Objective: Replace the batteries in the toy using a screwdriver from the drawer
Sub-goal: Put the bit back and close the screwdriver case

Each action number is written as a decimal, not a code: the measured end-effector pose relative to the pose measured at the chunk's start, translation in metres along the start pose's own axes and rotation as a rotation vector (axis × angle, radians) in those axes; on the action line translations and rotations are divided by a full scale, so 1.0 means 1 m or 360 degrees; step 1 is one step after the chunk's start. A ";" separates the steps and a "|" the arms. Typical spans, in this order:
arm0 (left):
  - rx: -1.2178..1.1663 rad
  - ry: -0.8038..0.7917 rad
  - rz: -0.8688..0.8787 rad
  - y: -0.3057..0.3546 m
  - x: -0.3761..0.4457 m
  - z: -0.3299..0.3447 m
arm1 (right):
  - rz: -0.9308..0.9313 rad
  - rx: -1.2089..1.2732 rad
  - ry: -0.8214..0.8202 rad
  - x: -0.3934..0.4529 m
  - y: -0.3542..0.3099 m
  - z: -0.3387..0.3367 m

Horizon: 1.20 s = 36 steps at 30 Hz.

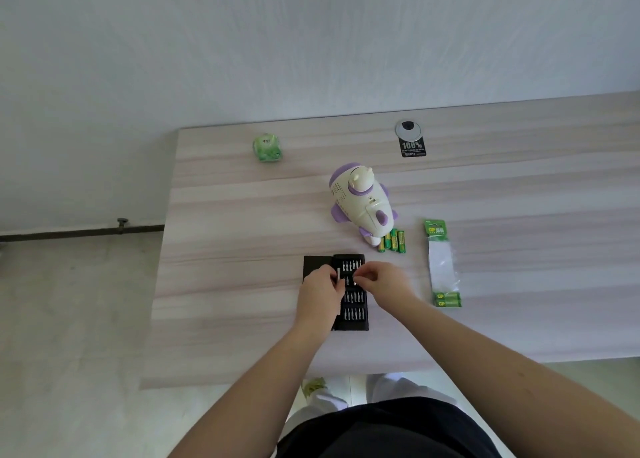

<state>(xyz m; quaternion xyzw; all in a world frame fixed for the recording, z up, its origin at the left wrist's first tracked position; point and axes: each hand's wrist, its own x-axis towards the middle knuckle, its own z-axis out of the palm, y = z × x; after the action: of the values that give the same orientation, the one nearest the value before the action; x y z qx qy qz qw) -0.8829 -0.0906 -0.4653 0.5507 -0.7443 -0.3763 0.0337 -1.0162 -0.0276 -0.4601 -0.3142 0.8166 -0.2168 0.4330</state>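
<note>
A black screwdriver bit case (pixel 353 305) lies open on the wooden table (pixel 242 284), with rows of silver bits showing. My left hand (pixel 320 293) grips a slim silver screwdriver handle (pixel 338 273) over the case. My right hand (pixel 382 279) pinches a small bit (pixel 355 277) just beside the handle's tip. The white and purple toy (pixel 363 203) lies on its side beyond the case. Three loose green and yellow batteries (pixel 393 241) lie against the toy's lower end.
An opened green battery pack (pixel 443 267) with batteries at its near end lies to the right. A green round object (pixel 266 147) sits at the far left. A cable grommet (pixel 408 129) and a black sticker (pixel 412 147) mark the back edge.
</note>
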 end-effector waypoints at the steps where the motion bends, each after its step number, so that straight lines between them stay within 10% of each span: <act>1: -0.0008 0.0000 -0.0012 -0.001 0.000 0.001 | -0.0003 -0.0010 -0.0004 0.001 0.000 0.000; 29: 0.0076 0.0005 0.0296 -0.025 -0.005 0.010 | 0.0067 0.0212 0.0080 -0.005 -0.001 0.003; 36: 0.0414 0.0053 0.0782 -0.046 -0.005 0.004 | 0.0042 0.0208 0.0119 -0.009 0.000 0.004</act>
<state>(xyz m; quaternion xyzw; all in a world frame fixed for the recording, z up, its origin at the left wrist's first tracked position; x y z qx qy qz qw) -0.8465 -0.0895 -0.4938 0.3597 -0.8969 -0.2489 0.0651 -1.0086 -0.0212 -0.4574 -0.2662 0.8203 -0.2757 0.4245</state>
